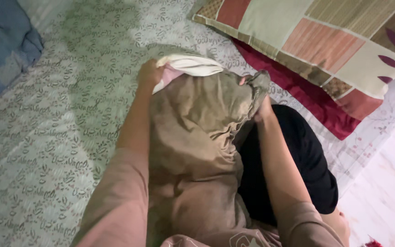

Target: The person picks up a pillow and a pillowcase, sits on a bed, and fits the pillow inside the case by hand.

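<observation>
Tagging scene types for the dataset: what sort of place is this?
Most likely a bedroom, on a bed. A leaf-patterned bedsheet covers the surface, a patchwork pillow lies on a dark red one, and both hands (left hand, right hand) grip an olive pillowcase over a white pillow.

Both hands (149, 73) (262, 107) on pillowcase (197, 137) (olive-brown)

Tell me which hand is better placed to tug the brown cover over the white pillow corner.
Probably left: the left hand grips right beside the exposed pillow; the right hand bunches the cover at the far corner.
</observation>
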